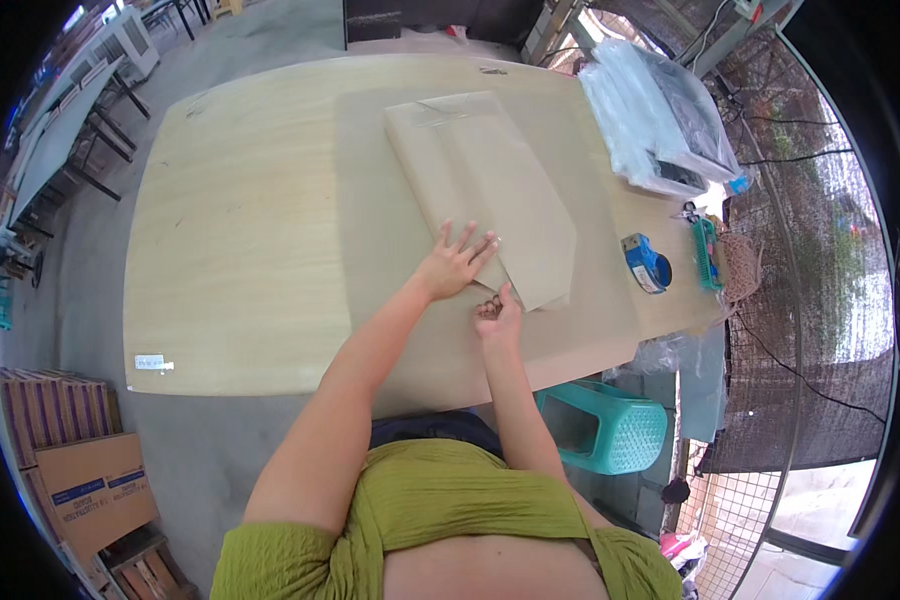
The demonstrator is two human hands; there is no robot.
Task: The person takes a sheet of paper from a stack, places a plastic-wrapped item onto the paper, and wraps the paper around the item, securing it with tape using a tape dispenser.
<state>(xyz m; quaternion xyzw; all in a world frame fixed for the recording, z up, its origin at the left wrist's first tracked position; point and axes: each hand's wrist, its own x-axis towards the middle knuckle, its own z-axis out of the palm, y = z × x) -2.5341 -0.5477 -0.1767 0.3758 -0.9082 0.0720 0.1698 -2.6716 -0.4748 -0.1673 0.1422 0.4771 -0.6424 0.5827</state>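
Note:
A flat parcel wrapped in brown kraft paper (pixel 500 195) lies at a slant on a larger sheet of brown paper (pixel 380 200). Clear tape shows across its far end. My left hand (pixel 452 264) rests on the parcel's near left edge with its fingers spread. Just to the right, my right hand (pixel 500 310) is closed at the near end, thumb and fingers pinching a paper flap there. Part of that fold is hidden under the hands. A blue tape dispenser (pixel 647 264) sits on the table right of the parcel.
The pale wooden table (pixel 230 240) carries plastic-wrapped goods (pixel 650 115) at its far right. Beside the dispenser stands a small green basket (pixel 707 255). A turquoise stool (pixel 610 428) is under the near right edge. Cardboard boxes (pixel 90 490) stand on the left.

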